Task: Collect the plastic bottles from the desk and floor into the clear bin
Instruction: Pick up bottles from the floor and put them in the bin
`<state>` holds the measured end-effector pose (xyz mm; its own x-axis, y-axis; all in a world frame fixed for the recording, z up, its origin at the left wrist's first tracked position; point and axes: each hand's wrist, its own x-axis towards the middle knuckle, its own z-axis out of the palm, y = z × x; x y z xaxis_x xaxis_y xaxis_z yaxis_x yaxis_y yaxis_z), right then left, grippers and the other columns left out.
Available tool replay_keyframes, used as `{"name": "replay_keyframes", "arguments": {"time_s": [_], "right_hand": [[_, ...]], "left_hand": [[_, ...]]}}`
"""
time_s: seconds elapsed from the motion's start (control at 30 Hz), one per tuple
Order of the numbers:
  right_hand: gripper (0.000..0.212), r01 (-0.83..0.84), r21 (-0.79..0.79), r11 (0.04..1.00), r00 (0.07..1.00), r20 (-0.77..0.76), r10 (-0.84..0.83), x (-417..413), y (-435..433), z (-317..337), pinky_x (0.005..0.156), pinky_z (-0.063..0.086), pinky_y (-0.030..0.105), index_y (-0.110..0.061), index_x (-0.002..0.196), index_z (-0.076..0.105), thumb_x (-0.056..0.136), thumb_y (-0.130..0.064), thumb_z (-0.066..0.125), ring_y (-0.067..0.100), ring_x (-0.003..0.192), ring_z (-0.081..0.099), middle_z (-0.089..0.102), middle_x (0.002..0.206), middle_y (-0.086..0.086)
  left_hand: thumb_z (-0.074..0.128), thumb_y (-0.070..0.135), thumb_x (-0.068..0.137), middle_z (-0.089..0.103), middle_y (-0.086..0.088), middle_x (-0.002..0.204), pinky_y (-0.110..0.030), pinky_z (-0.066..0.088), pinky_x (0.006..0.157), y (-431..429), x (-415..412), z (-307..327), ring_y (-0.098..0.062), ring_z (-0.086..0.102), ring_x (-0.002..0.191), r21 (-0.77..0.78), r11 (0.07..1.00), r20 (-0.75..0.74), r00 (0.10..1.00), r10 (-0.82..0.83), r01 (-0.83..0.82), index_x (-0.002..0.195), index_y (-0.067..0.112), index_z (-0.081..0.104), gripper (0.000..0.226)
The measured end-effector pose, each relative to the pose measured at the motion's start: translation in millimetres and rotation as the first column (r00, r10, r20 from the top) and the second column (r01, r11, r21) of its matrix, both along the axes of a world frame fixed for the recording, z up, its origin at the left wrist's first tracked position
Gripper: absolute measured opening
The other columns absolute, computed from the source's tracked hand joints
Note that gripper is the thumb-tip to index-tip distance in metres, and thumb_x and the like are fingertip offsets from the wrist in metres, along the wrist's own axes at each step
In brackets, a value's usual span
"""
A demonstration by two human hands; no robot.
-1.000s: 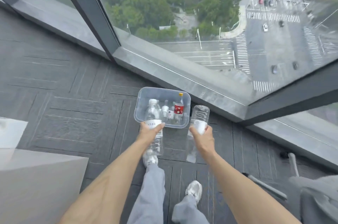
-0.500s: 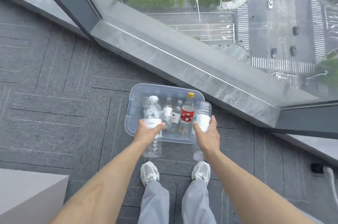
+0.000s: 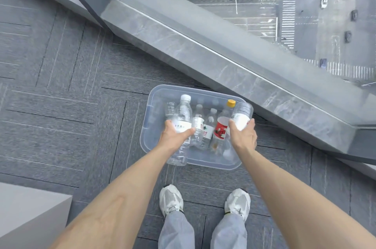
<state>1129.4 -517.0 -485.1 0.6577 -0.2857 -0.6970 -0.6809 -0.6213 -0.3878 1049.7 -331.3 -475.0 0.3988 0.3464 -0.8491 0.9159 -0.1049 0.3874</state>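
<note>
Left grip (image 3: 175, 136) is clenched round a clear white-capped bottle (image 3: 183, 113) at its label, cap pointing away. The right grip (image 3: 243, 137) grasps a second clear bottle (image 3: 242, 114), whose ribbed end tilts up and to the right. Half a second ago the lower ends of both bottles hung out past the near rim of the clear bin (image 3: 147, 126). Now both sit inside the bin's outline, above its contents; I cannot tell whether either touches them. The bin also fills more of the view than before.

Inside the bin stand a red-labelled bottle (image 3: 221, 131) with a yellow cap, just beside the right-hand bottle, and two small bottles (image 3: 198, 124) between the grips. The bin rests on grey carpet floor (image 3: 81, 110), close against the stone window ledge (image 3: 203, 49). Two pale shoes (image 3: 171, 200) stand just short of the bin's near rim. A pale tabletop corner (image 3: 26, 214) shows at lower left, well apart from the bin.
</note>
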Motion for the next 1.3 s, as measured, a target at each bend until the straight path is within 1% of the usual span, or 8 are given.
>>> {"name": "replay_keyframes", "arguments": {"time_s": [0.1,0.27,0.4,0.53,0.7,1.03,1.2,1.3], "right_hand": [[0.086,-0.051,-0.006,0.999,0.998,-0.04,0.051,6,8,-20,0.112,0.028,0.046,-0.016,0.157,0.009,0.092,-0.053,0.052,0.039,0.141,0.032,0.032,0.154,0.02],[0.087,-0.149,0.064,0.987,0.986,-0.066,0.153,0,26,-29,0.111,0.029,0.051,-0.026,0.157,0.005,0.09,-0.065,0.045,0.04,0.141,0.032,0.031,0.155,0.017],[0.08,-0.141,0.044,0.989,0.99,-0.023,0.142,-1,25,-13,0.113,0.028,0.046,-0.023,0.157,0.013,0.092,-0.063,0.041,0.038,0.14,0.035,0.034,0.153,0.02],[0.075,-0.139,0.025,0.99,0.99,0.017,0.139,-4,12,13,0.115,0.024,0.041,-0.018,0.156,0.02,0.095,-0.056,0.042,0.033,0.143,0.031,0.032,0.156,0.017],[0.072,-0.121,-0.01,0.993,0.992,0.045,0.122,-9,1,42,0.115,0.023,0.042,-0.017,0.155,0.023,0.096,-0.054,0.041,0.032,0.143,0.031,0.028,0.158,0.014],[0.073,-0.145,0.034,0.989,0.988,0.054,0.143,-18,1,84,0.114,0.025,0.042,-0.018,0.155,0.024,0.095,-0.054,0.044,0.032,0.142,0.032,0.034,0.156,0.015],[0.071,-0.099,0.063,0.993,0.995,0.038,0.097,-34,-2,97,0.114,0.028,0.042,-0.017,0.153,0.029,0.095,-0.054,0.045,0.031,0.141,0.035,0.037,0.154,0.013],[0.067,-0.088,0.078,0.993,0.996,-0.003,0.088,-43,-1,99,0.111,0.031,0.042,-0.019,0.151,0.035,0.094,-0.053,0.045,0.03,0.137,0.04,0.042,0.151,0.009]], "left_hand": [[0.071,0.065,0.065,0.051,-0.005,0.134,-0.049,0.044,0.102,0,-2,-13,-0.027,0.051,0.121,0.005,1.0,0.015,1.0,0.006,-0.006,0.135,0.023,0.027,0.093],[0.071,0.065,0.063,0.047,-0.007,0.138,-0.048,0.043,0.104,6,-12,-18,-0.029,0.049,0.124,0.026,1.0,-0.006,1.0,0.016,-0.016,0.138,0.02,0.025,0.099],[0.069,0.069,0.06,0.045,-0.009,0.143,-0.05,0.041,0.105,16,-17,-10,-0.032,0.046,0.128,0.063,0.998,-0.026,1.0,0.017,-0.016,0.141,0.019,0.023,0.105],[0.07,0.06,0.072,0.048,-0.008,0.138,-0.047,0.041,0.104,16,-15,5,-0.032,0.047,0.125,0.084,0.996,-0.021,1.0,0.021,-0.02,0.138,0.017,0.025,0.091],[0.07,0.06,0.073,0.045,-0.012,0.142,-0.049,0.042,0.105,6,-17,27,-0.034,0.047,0.128,0.092,0.996,-0.025,1.0,0.004,-0.002,0.142,0.016,0.022,0.095],[0.071,0.06,0.071,0.042,-0.01,0.147,-0.05,0.039,0.108,-8,-17,64,-0.033,0.044,0.132,0.057,0.998,0.012,1.0,0.026,-0.027,0.146,0.015,0.019,0.102],[0.076,0.052,0.072,0.055,-0.006,0.122,-0.045,0.048,0.096,-11,-30,73,-0.027,0.056,0.109,0.042,0.997,0.038,0.998,0.057,-0.058,0.126,0.019,0.034,0.076],[0.076,0.049,0.072,0.054,-0.002,0.111,-0.043,0.051,0.092,-14,-33,72,-0.023,0.057,0.101,0.049,0.998,0.042,0.999,0.033,-0.035,0.125,0.021,0.035,0.073]]}}
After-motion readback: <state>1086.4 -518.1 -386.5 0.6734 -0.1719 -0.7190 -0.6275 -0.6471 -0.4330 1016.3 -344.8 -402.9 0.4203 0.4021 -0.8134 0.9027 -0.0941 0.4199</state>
